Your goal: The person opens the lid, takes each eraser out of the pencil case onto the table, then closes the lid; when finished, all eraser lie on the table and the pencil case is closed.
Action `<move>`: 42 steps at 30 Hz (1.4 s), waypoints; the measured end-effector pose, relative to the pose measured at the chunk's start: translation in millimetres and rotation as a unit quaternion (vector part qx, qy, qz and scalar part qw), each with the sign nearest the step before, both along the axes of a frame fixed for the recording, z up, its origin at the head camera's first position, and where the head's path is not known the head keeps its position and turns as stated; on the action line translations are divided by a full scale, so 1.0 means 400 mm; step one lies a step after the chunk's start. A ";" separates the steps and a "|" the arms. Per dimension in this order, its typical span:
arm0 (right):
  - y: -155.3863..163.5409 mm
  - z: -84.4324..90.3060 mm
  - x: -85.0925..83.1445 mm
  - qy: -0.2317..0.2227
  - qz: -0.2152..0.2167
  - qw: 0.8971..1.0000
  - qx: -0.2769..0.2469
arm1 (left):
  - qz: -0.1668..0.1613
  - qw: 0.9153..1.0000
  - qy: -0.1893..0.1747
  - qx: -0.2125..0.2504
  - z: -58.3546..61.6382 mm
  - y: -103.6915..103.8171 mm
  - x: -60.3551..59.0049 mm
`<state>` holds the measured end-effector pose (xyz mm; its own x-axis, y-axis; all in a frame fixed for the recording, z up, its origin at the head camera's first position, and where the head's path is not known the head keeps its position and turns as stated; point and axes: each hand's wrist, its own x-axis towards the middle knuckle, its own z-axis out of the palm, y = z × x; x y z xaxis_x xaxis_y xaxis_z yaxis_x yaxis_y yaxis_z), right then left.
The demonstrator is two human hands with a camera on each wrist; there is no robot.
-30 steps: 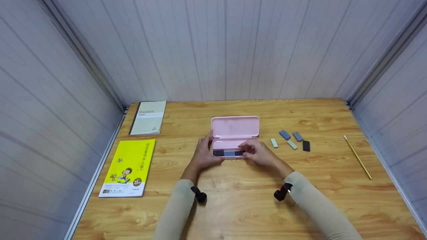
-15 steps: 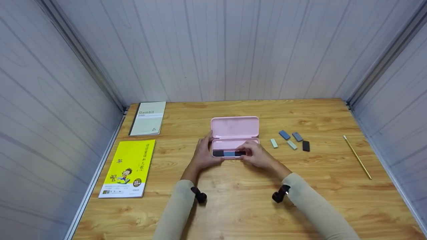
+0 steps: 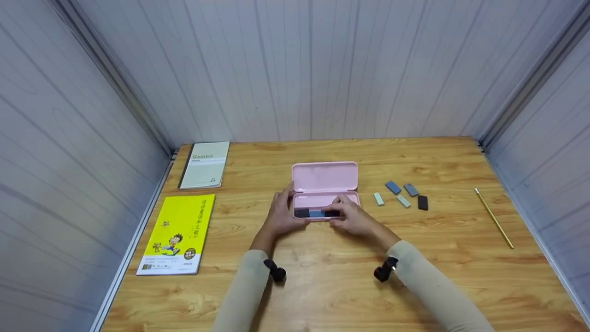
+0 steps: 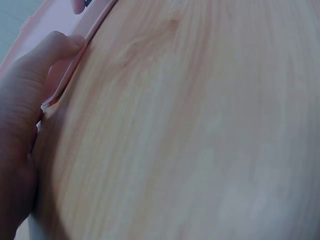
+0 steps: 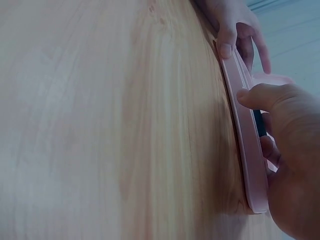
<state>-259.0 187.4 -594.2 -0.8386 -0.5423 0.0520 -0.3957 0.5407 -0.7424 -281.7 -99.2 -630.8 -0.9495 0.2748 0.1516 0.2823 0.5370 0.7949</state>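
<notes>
A pink pencil case [image 3: 325,178] lies on the table with its lid raised. In its front part sit a black eraser [image 3: 302,213], a blue eraser [image 3: 316,213] and a second black eraser [image 3: 333,213], end to end. My left hand [image 3: 282,215] grips the case's left end, thumb on the front edge in the left wrist view. My right hand [image 3: 356,218] bends over the right-hand black eraser. In the right wrist view the thumb [image 5: 257,96] lies on the front wall, with curled fingers inside the case and the dark eraser [image 5: 260,123] between; the fingertips are partly hidden.
Right of the case lie loose erasers: a pale one [image 3: 378,198], a blue one [image 3: 393,186], a black one [image 3: 422,202] and others. A gold pencil [image 3: 494,218] lies farther right. On the left are a yellow book [image 3: 182,221] and a grey notebook [image 3: 207,170].
My right hand has shifted slightly left along the eraser row, its fingers now farther over the right-hand black eraser. The left hand keeps its place on the case.
</notes>
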 end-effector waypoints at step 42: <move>0.020 -0.029 -0.027 0.063 -0.077 0.988 -0.115 | 0.003 1.000 -0.003 -0.001 -0.004 -0.001 -0.002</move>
